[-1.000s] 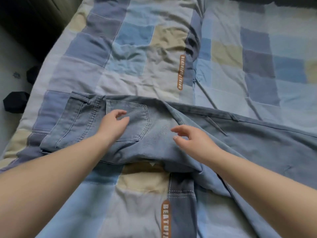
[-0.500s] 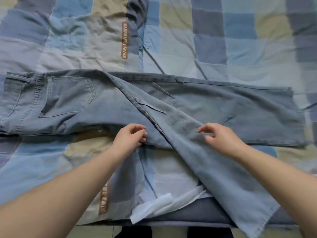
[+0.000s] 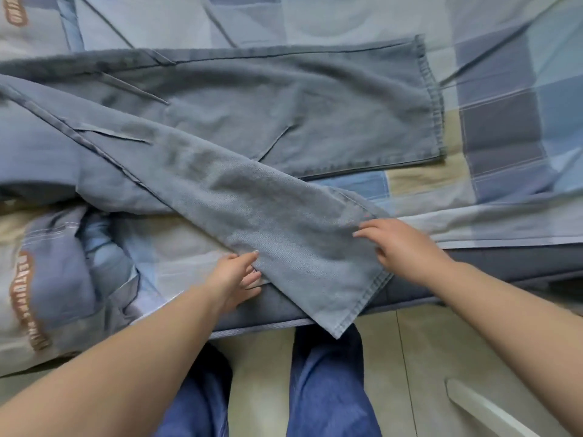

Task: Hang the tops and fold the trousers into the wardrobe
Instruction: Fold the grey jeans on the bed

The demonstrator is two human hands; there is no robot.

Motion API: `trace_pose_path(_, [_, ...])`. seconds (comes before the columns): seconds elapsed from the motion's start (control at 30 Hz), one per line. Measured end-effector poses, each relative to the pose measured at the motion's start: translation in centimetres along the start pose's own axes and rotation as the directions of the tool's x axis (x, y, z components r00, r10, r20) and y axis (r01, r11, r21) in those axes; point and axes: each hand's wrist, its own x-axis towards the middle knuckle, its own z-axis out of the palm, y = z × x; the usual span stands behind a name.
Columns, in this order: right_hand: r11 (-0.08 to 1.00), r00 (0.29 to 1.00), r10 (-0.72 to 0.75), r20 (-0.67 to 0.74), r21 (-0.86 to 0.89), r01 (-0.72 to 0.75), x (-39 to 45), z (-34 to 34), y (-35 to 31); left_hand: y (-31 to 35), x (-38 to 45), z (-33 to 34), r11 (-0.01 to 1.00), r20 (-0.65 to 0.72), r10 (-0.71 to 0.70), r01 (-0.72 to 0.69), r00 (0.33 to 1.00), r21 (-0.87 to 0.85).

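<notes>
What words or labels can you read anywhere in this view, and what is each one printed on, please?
Orange label, top left corner, on the patchwork quilt: cut off and blurred, unreadable.
Orange label, lower left, same quilt: starts roughly "BEAUTIFUL"; the rest is too blurred to read.
Jeans: no text visible.

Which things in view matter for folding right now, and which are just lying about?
In the job:
- grey-blue jeans
- left hand, pinching the near leg's edge
- right hand, fingers on that leg near its hem

Lying about:
- patchwork bedcover
- white object on the floor
</notes>
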Motion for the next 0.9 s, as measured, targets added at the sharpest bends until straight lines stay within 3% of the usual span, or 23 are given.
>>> trace_pose_path(0.13, [0.993, 0.997, -0.067, 0.026, -0.091, 0.069, -2.0, 3.0, 2.7, -2.3, 0.1, 1.6, 0.998, -0.017, -0.040, 0.040, 0.999, -0.040])
trace_pose_path(0.3, [0.951, 0.974, -0.214, 0.070, -0.211, 0.224, -3.1, 7.5, 4.3, -3.3, -1.1, 5.8, 0.993, 0.202, -0.117, 0.119, 0.972, 0.001])
trace_pose_path(0.43, [0.977, 0.983, -0.175, 0.056, -0.112, 0.180, -3.6, 9.1, 4.7, -0.9, -1.6, 10.0, 0.965, 0.316, -0.079, 0.153, 0.945, -0.214])
trace_pose_path(0.57, [0.951, 0.981, 0.022, -0.192, 0.307, 0.039, -3.6, 8.2, 4.5, 2.1, -1.7, 13.2, 0.968, 0.376, 0.000, 0.095, 0.926, -0.234])
trace_pose_path(0.63, [0.839, 0.918, 0.252, -0.307, 0.542, -0.049, -3.0, 6.6, 4.4, 4.0, -1.6, 14.5, 0.970, 0.399, 0.065, 0.036, 0.915, -0.239])
trace_pose_path(0.7, [0.660, 0.824, 0.455, -0.338, 0.749, -0.057, -2.2, 4.5, 4.4, 6.0, -1.7, 15.4, 0.960, 0.414, 0.131, -0.010, 0.901, -0.280])
trace_pose_path(0.77, [0.531, 0.750, 0.562, -0.349, 0.847, -0.004, -1.0, 1.8, 4.8, 8.7, -1.8, 16.4, 0.952, 0.435, 0.204, -0.073, 0.877, -0.298])
trace_pose_path(0.9, [0.511, 0.630, 0.628, -0.457, 0.853, 0.109, 2.9, -4.8, 7.1, 16.1, -2.4, 19.8, 0.928, 0.466, 0.360, -0.261, 0.808, -0.265])
